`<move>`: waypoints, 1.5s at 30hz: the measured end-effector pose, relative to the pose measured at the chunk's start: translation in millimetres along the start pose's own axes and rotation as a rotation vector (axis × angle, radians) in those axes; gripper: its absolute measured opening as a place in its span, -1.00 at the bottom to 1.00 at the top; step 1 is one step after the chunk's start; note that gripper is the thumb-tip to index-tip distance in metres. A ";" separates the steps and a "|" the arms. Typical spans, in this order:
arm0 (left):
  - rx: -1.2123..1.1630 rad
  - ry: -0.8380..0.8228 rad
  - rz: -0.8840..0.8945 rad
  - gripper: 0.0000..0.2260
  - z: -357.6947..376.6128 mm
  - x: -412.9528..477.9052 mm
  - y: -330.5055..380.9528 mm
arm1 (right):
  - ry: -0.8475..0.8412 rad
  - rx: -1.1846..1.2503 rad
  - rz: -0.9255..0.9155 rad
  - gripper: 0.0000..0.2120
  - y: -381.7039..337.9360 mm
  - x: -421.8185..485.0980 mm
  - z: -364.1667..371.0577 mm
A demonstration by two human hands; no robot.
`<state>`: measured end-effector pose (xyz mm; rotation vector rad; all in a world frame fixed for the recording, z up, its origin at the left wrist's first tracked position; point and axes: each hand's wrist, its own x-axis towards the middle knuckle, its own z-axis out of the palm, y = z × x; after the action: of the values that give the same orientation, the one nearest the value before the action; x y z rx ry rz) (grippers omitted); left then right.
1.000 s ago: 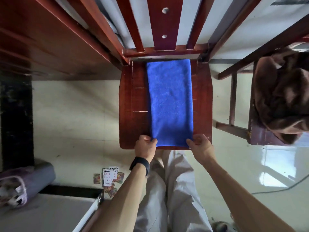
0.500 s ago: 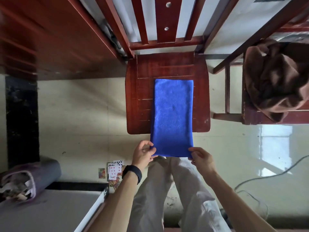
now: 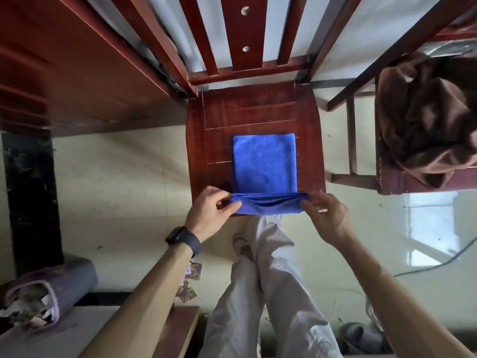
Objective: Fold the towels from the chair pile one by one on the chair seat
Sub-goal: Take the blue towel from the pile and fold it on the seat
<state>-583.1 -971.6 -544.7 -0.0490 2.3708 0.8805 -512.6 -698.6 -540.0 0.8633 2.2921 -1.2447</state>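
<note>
Blue towel (image 3: pixel 263 164) lies on the chair seat (image 3: pixel 219 140), its near end pinched at the corners by the left hand (image 3: pixel 209 214) and right hand (image 3: pixel 326 215); soft, light cloth, best gripped at the corners.
</note>
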 end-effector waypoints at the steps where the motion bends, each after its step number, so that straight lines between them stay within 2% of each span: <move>1: -0.069 0.006 -0.011 -0.84 -2.7 17.6 4.9 | 0.003 -0.002 0.007 -0.85 -7.7 15.9 -0.1; 4: -0.235 -0.054 -0.116 -0.73 -4.0 64.5 16.6 | 0.005 -0.041 0.054 -0.75 -27.1 61.0 4.6; 6: -0.278 -0.006 -0.165 -0.62 0.6 91.3 21.4 | 0.037 -0.040 0.065 -0.73 -37.0 89.2 9.5; 7: -0.288 0.018 -0.178 -0.62 3.6 102.6 23.7 | 0.050 -0.022 0.069 -0.72 -40.1 101.5 12.5; 10: -0.242 0.050 -0.225 -0.73 14.5 128.2 23.8 | 0.049 -0.013 0.099 -0.72 -43.8 130.4 24.2; 21: -0.061 0.146 -0.269 -0.69 32.4 161.3 13.1 | 0.106 -0.090 0.128 -0.72 -38.1 161.8 43.5; 28: 0.077 0.230 -0.254 -0.64 35.4 155.8 18.9 | 0.180 -0.160 0.056 -0.74 -35.1 160.4 51.0; 31: 0.193 0.408 -0.111 -0.63 41.1 138.8 18.8 | 0.293 -0.168 -0.011 -0.68 -28.2 140.8 60.1; 33: 0.366 0.477 0.063 -0.57 52.4 120.4 15.7 | 0.372 -0.324 -0.142 -0.62 -20.1 120.8 68.0; 35: 0.499 0.367 0.275 -0.48 68.9 108.1 13.1 | 0.366 -0.492 -0.341 -0.58 -10.8 105.5 78.8; 37: 0.586 0.227 0.401 -0.40 81.8 108.8 9.8 | 0.254 -0.622 -0.479 -0.51 -2.4 102.4 91.3; 40: 0.645 0.156 0.411 -0.35 85.9 125.1 1.0 | 0.139 -0.728 -0.487 -0.44 7.0 117.2 98.1; 43: 0.645 0.178 0.398 -0.33 87.1 134.0 -10.4 | 0.146 -0.768 -0.484 -0.39 20.1 128.4 96.1; 45: 0.642 0.190 0.365 -0.29 89.1 136.2 -12.6 | 0.187 -0.720 -0.396 -0.34 21.7 127.3 99.9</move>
<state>-644.7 -904.9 -680.4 0.5930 2.7816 0.2313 -586.6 -732.2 -681.6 0.2785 2.8490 -0.3761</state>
